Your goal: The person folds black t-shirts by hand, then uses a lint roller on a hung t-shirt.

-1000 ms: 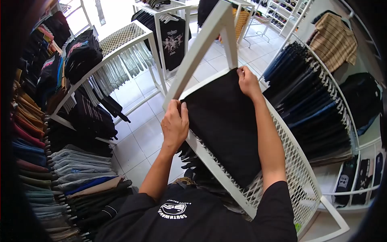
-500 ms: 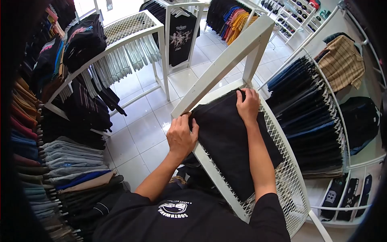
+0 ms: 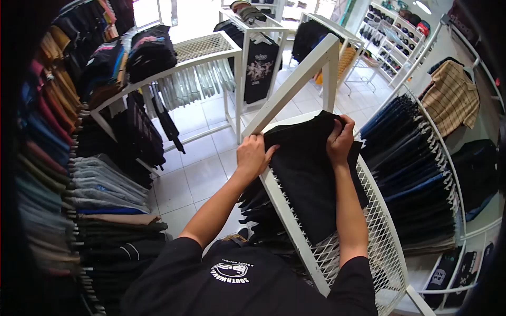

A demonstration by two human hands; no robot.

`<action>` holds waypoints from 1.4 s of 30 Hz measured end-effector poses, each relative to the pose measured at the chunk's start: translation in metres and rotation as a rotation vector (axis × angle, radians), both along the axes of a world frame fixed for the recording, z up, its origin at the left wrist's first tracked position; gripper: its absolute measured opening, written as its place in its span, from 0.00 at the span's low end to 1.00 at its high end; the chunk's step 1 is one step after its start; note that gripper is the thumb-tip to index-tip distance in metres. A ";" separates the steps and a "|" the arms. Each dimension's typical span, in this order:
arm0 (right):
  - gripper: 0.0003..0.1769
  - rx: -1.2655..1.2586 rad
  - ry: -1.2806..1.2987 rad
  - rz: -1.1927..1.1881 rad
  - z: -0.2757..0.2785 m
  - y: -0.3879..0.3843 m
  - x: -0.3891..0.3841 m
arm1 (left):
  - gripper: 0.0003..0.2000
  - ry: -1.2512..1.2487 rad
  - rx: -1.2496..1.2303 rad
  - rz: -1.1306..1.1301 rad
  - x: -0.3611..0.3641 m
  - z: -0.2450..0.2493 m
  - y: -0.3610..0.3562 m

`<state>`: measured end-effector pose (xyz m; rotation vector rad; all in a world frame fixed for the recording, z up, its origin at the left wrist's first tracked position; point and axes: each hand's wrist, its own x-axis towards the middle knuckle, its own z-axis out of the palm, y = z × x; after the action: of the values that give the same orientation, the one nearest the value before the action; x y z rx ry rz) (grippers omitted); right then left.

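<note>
A folded black garment (image 3: 300,174) lies along the white wire-mesh rack top (image 3: 373,234); its exact kind is not clear. Its far edge bulges up off the rack. At the far right corner my right hand (image 3: 341,141) is closed on the cloth, fingers curled over the edge. My left hand (image 3: 254,157) grips the far left corner beside the rack's white frame bar, with the thumb over the cloth. More black cloth (image 3: 360,181) shows under the garment on the right.
A slanted white post (image 3: 295,84) rises just beyond the garment. Jeans on hangers (image 3: 408,174) line the right side, with a striped shirt (image 3: 454,95) above. Left stand folded grey clothes (image 3: 105,179) and a rack of hangers (image 3: 195,87). Dark clothes hang below the mesh.
The garment's far edge has come up off the rack, and my right hand has turned and closed around its corner. The view has shifted, so surroundings appear further right and lower.
</note>
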<state>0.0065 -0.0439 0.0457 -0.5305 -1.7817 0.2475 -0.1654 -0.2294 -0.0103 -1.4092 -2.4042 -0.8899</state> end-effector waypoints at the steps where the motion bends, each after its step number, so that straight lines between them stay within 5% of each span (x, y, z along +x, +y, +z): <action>1: 0.09 0.002 -0.023 0.007 0.003 -0.002 0.002 | 0.32 0.013 0.003 0.018 0.000 0.005 0.001; 5: 0.09 -0.072 -0.025 0.040 0.009 -0.010 0.007 | 0.25 -0.145 -0.116 0.066 -0.002 0.019 0.009; 8: 0.09 -0.083 -0.038 0.052 0.024 -0.018 0.017 | 0.18 -0.143 0.058 -0.006 -0.007 0.002 0.014; 13: 0.10 -0.259 -0.034 0.083 0.061 -0.017 0.058 | 0.16 -0.065 0.411 -0.056 0.002 0.043 -0.007; 15: 0.11 -0.260 0.011 0.142 0.079 -0.010 0.081 | 0.17 -0.522 0.424 -0.298 0.005 0.080 -0.017; 18: 0.16 -0.349 -0.060 0.237 0.122 -0.009 0.123 | 0.15 -0.594 0.495 -0.526 0.002 0.126 -0.016; 23: 0.17 -0.339 -0.352 0.211 0.174 0.050 0.168 | 0.16 -0.335 0.453 -0.709 0.003 0.208 0.040; 25: 0.16 -0.228 -0.134 0.352 0.187 0.063 0.172 | 0.13 -0.096 0.445 -0.549 0.023 0.248 0.047; 26: 0.14 -0.174 -0.154 0.135 0.198 0.067 0.180 | 0.13 -0.014 0.548 -0.552 0.027 0.259 0.054; 29: 0.15 0.061 -0.029 0.005 0.221 0.025 0.198 | 0.12 0.118 0.713 -0.543 0.042 0.281 0.046; 35: 0.12 -0.064 -0.320 -0.086 0.168 -0.083 0.243 | 0.12 0.408 0.642 -0.727 0.074 0.192 -0.037; 39: 0.17 -0.081 -0.797 0.047 0.045 -0.096 0.260 | 0.14 0.320 0.233 -0.807 0.101 0.065 -0.087; 42: 0.15 -0.212 -0.957 0.127 -0.012 -0.113 0.258 | 0.13 0.184 0.185 -0.786 0.110 0.008 -0.110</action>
<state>0.2645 -0.1570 0.0341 -0.7606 -2.7424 0.2978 -0.0551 -0.3399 -0.0028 -2.2707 -1.5625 -1.0314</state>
